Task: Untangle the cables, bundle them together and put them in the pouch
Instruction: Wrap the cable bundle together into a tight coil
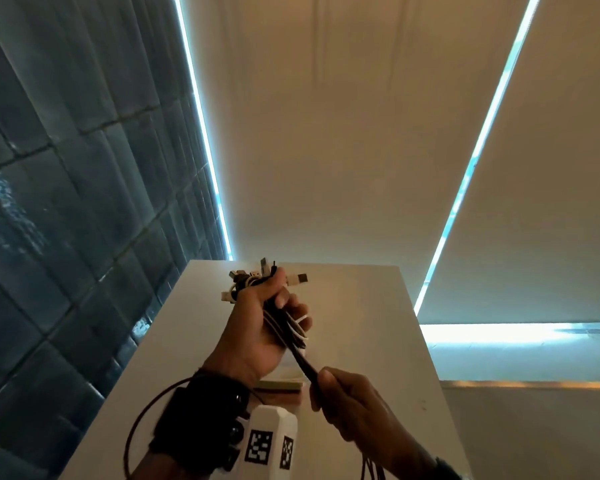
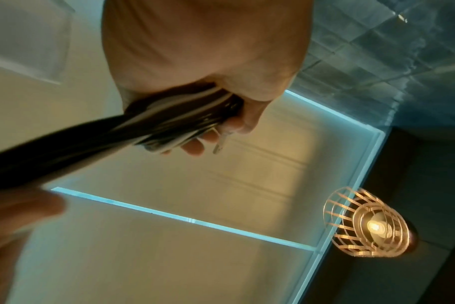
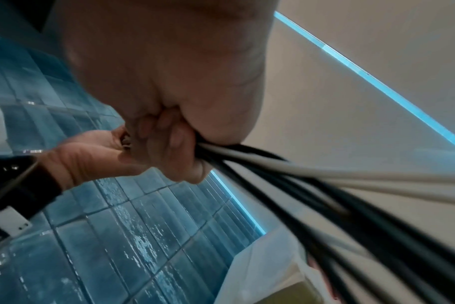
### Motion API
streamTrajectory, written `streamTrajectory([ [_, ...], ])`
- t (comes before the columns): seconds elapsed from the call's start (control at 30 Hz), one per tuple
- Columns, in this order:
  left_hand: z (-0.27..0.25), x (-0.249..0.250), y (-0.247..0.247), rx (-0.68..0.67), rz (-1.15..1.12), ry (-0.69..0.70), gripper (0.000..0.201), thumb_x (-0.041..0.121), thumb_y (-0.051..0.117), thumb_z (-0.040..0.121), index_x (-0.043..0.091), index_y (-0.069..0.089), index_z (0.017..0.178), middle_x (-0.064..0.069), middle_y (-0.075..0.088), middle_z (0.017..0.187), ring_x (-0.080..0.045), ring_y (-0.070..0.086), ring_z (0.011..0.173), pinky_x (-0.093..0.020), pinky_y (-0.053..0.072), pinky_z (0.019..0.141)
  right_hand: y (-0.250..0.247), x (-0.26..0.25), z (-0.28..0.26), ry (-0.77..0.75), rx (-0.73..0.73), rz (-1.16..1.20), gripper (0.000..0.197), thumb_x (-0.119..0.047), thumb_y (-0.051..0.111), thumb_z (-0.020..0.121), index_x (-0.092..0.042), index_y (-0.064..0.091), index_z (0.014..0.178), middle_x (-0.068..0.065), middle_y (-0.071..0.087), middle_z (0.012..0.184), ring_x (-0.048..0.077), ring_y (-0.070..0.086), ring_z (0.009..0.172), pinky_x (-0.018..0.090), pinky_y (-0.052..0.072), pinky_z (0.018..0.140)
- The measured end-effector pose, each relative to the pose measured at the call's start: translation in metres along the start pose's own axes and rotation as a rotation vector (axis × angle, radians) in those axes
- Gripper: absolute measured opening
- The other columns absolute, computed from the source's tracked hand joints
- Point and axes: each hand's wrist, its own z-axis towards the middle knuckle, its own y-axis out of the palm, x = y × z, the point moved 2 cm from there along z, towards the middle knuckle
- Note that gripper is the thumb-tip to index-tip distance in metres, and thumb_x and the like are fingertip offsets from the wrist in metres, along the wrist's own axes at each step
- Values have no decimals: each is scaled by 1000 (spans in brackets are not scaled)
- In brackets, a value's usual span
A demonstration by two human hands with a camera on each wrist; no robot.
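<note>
Head view, left hand (image 1: 257, 327): fist clenched round the cables (image 1: 286, 320) near their plug ends; plugs (image 1: 257, 275) fan out above the fist, w/ one white plug sticking out to the side. Likely held high so the ends stay level for bundling.
Head view, right hand (image 1: 347, 396): below and nearer the body than the left; fingers wrapped round the same cables lower down. Stretch btwn the two fists looks taut, prob. to pull strands straight and parallel.
Head view, loose ends: a few strands trail below the right fist, out of frame.
Head view, pouch (image 1: 279, 385): flat greenish item on the white table (image 1: 361, 306), under and btwn the hands; prob. the pouch, partly hidden by them. Cables not in it yet.
Head view, wrist band (image 1: 201, 407): dark strap w/ thin lead and white marker block on left wrist.
Left wrist view, left hand (image 2: 203, 51): palm and fingers (image 2: 195, 147) closed on dark and white strands (image 2: 174, 123); one metal plug tip pokes out past the fingers. Blurred right hand at lower left edge.
Left wrist view, lamp (image 2: 369, 224): wire-cage lamp, lit, far beyond the hand.
Right wrist view, right hand (image 3: 169, 82): clenched on the strands (image 3: 325, 179); black and white leads run out of the fist toward the frame's right edge. Left hand beyond it, grip on the far end.
Stage (est.): untangling mostly done, bundling in hand; pouch step left.
</note>
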Motion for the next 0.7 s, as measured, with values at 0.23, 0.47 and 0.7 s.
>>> streamTrajectory([
  [0.23,6,7,-22,83,-77,-29,37,30,60,79,17,42,48,2,36,46,-14,37,41,-34,42,66,-15,5,-20,165,-126,-128,45,-53,37,94,-22,56,67,-13,45,50,1,38,46,15,32,47],
  [0.47,5,11,-51,-71,-63,-81,36,30,62,86,12,52,56,7,31,38,-6,30,31,-21,30,38,-62,-6,-49,264,-163,-221,37,-49,49,96,-24,55,68,-13,40,49,7,33,47,23,26,47],
  [0.7,-30,-18,-30,-292,286,-267,43,29,75,70,-5,71,97,3,22,51,-7,20,39,-19,33,38,-101,-75,-30,-28,-23,-446,19,-30,70,87,-22,65,70,-8,46,56,6,40,55,23,32,53],
])
